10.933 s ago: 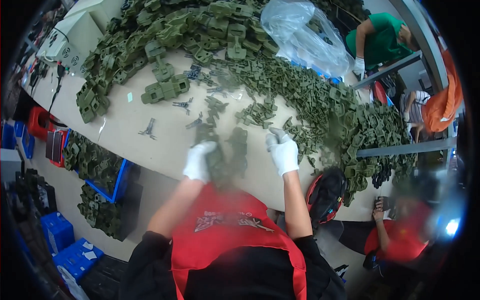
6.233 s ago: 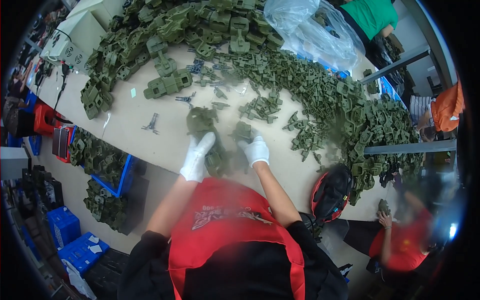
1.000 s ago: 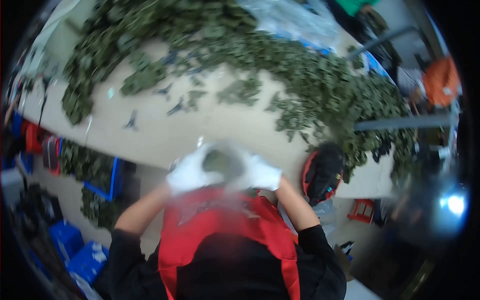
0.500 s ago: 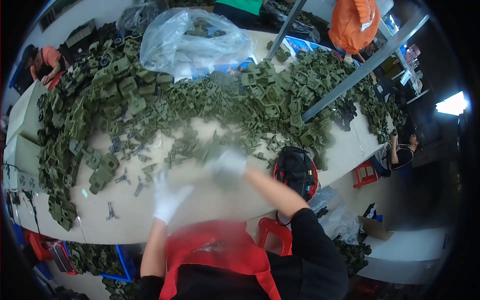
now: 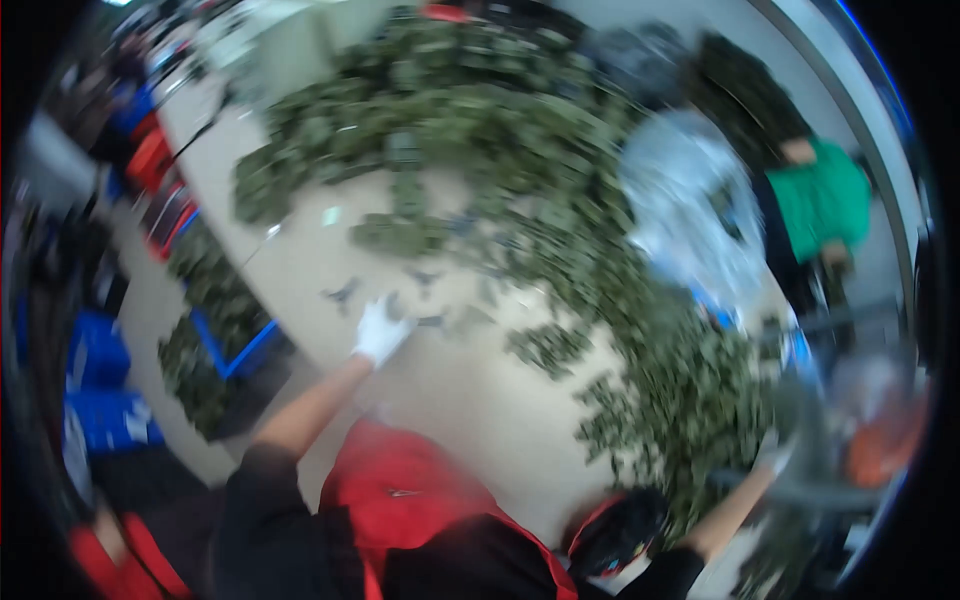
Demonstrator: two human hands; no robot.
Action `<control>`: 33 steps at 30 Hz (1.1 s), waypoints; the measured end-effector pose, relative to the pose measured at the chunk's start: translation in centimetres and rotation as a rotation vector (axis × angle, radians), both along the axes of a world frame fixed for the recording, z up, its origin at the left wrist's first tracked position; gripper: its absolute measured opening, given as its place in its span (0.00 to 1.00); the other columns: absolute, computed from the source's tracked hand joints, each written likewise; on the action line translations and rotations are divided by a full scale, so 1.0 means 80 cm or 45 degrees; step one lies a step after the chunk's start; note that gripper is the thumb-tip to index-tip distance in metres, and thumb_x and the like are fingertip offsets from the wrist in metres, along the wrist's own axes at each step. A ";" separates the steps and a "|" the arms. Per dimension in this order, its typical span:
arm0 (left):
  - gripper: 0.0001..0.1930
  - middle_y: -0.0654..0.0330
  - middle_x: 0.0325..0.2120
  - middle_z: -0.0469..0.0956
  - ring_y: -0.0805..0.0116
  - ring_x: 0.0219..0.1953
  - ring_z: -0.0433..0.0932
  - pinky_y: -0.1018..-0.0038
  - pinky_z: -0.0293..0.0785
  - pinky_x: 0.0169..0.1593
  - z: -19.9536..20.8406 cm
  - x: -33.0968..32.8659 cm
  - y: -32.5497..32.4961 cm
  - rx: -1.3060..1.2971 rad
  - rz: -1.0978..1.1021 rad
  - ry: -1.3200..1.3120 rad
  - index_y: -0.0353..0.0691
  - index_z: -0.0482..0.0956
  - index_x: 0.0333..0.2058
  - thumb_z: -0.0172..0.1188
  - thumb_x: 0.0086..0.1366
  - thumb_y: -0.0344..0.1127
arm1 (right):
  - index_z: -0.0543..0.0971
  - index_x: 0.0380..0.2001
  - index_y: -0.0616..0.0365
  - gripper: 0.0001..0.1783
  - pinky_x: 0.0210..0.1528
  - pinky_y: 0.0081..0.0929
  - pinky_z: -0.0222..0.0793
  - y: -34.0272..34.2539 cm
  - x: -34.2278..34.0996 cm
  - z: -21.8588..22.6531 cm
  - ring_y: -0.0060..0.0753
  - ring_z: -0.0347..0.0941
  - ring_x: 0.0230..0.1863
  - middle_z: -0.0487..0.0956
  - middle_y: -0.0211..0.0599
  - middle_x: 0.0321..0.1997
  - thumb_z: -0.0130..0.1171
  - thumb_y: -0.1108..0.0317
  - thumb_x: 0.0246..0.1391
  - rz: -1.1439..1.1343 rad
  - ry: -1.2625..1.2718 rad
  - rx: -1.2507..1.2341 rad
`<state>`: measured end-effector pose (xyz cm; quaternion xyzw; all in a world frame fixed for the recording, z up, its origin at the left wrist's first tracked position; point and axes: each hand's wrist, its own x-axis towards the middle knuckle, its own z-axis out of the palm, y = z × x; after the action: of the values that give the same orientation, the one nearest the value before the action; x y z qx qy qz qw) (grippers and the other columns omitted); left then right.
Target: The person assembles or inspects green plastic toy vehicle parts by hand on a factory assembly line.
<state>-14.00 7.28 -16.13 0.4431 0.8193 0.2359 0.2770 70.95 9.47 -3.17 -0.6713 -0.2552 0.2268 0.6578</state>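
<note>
My left hand (image 5: 383, 333), in a white glove, is low over the table in front of me. Its thumb and fingers look apart, beside a small dark branched part (image 5: 430, 321). A greenish patch shows between the fingers, too blurred to tell as held or lying behind. More branched parts (image 5: 343, 294) lie just beyond. At the far right, my gloved right hand (image 5: 775, 452) reaches out along the edge of the heap of small olive-green plastic parts (image 5: 665, 400). Motion smears its fingers, and whatever they touch is hidden.
Larger green moulded parts (image 5: 450, 130) are piled along the far side. A clear plastic bag (image 5: 690, 200) lies on the right of the heap, near a person in green (image 5: 825, 200). A black bag (image 5: 620, 530) sits by my right arm. Blue-edged crate (image 5: 240, 355) stands left, below the table.
The view has turned left and blurred. My right hand has gone from the table's middle out to the far right. My left hand is now beside the small branched parts.
</note>
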 end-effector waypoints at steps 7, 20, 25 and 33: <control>0.46 0.44 0.56 0.65 0.48 0.57 0.67 0.63 0.66 0.59 0.048 -0.119 0.141 0.310 0.224 0.318 0.41 0.62 0.61 0.71 0.42 0.47 | 0.72 0.55 0.59 0.28 0.57 0.41 0.66 0.006 -0.325 -0.112 0.45 0.71 0.56 0.75 0.47 0.54 0.57 0.53 0.57 0.347 0.487 -0.394; 0.37 0.52 0.52 0.73 0.56 0.52 0.75 0.57 0.71 0.56 0.035 -0.023 0.016 -0.200 -0.358 -2.114 0.35 0.63 0.60 0.64 0.56 0.48 | 0.68 0.59 0.63 0.27 0.42 0.26 0.74 -0.069 -0.721 -0.071 0.30 0.76 0.47 0.79 0.43 0.47 0.58 0.70 0.56 1.254 0.300 -0.316; 0.37 0.48 0.56 0.69 0.56 0.54 0.72 0.64 0.70 0.57 0.078 0.066 -0.060 -0.474 -0.500 -1.977 0.35 0.59 0.63 0.62 0.59 0.45 | 0.70 0.56 0.63 0.25 0.53 0.24 0.67 -0.068 -0.752 -0.004 0.28 0.73 0.48 0.77 0.40 0.49 0.59 0.73 0.55 1.463 0.533 -0.474; 0.55 0.51 0.56 0.66 0.65 0.55 0.70 0.68 0.67 0.57 0.148 0.144 -0.092 -0.019 -0.697 -1.133 0.40 0.41 0.67 0.73 0.49 0.36 | 0.64 0.59 0.67 0.36 0.57 0.30 0.65 -0.111 -0.737 -0.056 0.36 0.71 0.55 0.75 0.46 0.53 0.66 0.63 0.51 1.022 0.211 -0.573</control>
<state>-2.45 -0.05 -4.29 0.4960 0.4781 0.3145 0.6531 11.96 0.60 -7.67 -0.6252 -0.3858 0.5660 0.3741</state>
